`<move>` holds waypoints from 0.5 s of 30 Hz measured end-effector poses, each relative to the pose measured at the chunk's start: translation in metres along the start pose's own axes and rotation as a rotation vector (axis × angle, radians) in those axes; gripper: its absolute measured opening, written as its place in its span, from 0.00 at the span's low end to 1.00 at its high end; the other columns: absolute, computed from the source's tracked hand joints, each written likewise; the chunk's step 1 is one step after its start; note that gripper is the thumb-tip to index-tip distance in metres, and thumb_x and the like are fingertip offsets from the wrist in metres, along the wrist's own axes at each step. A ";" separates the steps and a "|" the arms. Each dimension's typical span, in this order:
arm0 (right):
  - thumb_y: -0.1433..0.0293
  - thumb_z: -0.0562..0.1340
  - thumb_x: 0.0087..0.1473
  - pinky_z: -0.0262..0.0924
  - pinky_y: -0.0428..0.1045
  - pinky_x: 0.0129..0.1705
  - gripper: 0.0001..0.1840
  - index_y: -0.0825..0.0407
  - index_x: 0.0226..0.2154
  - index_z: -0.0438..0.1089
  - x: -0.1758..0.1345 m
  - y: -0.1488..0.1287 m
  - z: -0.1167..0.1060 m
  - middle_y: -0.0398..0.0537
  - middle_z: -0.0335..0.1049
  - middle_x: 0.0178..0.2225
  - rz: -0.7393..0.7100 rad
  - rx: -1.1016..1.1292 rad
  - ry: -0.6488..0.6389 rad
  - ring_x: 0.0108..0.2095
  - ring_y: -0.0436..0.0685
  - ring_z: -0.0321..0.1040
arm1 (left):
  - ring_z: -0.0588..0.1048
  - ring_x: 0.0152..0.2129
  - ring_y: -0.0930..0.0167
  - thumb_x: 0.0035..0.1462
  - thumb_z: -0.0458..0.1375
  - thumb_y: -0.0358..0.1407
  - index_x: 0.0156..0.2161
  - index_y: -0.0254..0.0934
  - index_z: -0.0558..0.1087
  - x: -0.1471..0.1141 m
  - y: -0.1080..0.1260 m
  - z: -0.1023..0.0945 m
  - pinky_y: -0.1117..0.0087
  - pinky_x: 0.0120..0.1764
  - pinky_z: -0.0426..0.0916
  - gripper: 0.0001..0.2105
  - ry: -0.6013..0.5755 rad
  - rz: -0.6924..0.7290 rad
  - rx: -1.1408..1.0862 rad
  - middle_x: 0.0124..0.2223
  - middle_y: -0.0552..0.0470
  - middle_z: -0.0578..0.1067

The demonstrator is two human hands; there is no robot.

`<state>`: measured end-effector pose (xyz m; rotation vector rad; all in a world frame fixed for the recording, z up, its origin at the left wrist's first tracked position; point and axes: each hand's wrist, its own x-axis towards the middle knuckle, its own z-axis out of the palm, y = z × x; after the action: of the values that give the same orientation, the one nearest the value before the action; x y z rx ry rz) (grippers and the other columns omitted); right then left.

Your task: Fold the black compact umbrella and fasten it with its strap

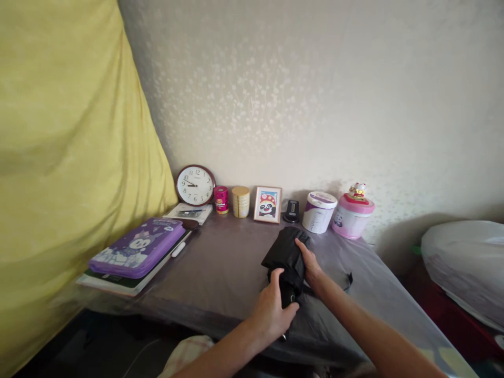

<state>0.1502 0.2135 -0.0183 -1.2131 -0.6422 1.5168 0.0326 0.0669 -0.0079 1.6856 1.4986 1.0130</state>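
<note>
A black folding umbrella (286, 254), collapsed with its cloth bunched loosely, is held over the front part of the table (220, 268). Its handle points toward me. My left hand (276, 304) is closed around the handle, with the thumb on one side. Along the right side of the cloth, my right hand (309, 262) grips the folds; some of its fingers are hidden behind the umbrella. A thin black strap (349, 282) trails to the right of my right wrist.
Along the wall stand a round clock (196, 185), a pink can (221, 200), a ribbed jar (240, 202), a framed panda picture (268, 204), a black stand (291, 211), a white tub (319, 211) and a pink tub (352, 216). A purple case (137, 247) lies on books at left, beside a yellow curtain (79, 131).
</note>
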 end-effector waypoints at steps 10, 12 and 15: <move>0.60 0.60 0.50 0.69 0.51 0.38 0.18 0.56 0.38 0.70 -0.011 -0.020 0.005 0.51 0.76 0.29 0.044 0.196 -0.191 0.34 0.58 0.73 | 0.63 0.15 0.78 0.50 0.51 0.47 0.36 0.36 0.60 -0.001 0.015 -0.003 0.75 0.18 0.61 0.15 -0.378 -0.449 -0.862 0.25 0.56 0.66; 0.60 0.60 0.49 0.69 0.52 0.39 0.18 0.56 0.38 0.70 -0.013 -0.021 0.005 0.52 0.76 0.30 0.028 0.196 -0.207 0.34 0.58 0.73 | 0.59 0.12 0.81 0.49 0.52 0.45 0.35 0.36 0.62 -0.003 0.017 0.000 0.78 0.16 0.56 0.14 -0.453 -0.476 -0.878 0.22 0.59 0.64; 0.60 0.62 0.48 0.69 0.52 0.39 0.20 0.56 0.41 0.69 -0.012 -0.020 0.003 0.51 0.76 0.31 -0.076 0.153 -0.198 0.34 0.58 0.73 | 0.57 0.10 0.81 0.47 0.54 0.43 0.32 0.39 0.60 -0.006 0.017 0.007 0.79 0.14 0.53 0.12 -0.453 -0.501 -0.829 0.20 0.61 0.62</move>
<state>0.1544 0.2090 0.0044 -0.9209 -0.6804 1.6034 0.0467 0.0592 0.0033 0.8106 0.9225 0.7460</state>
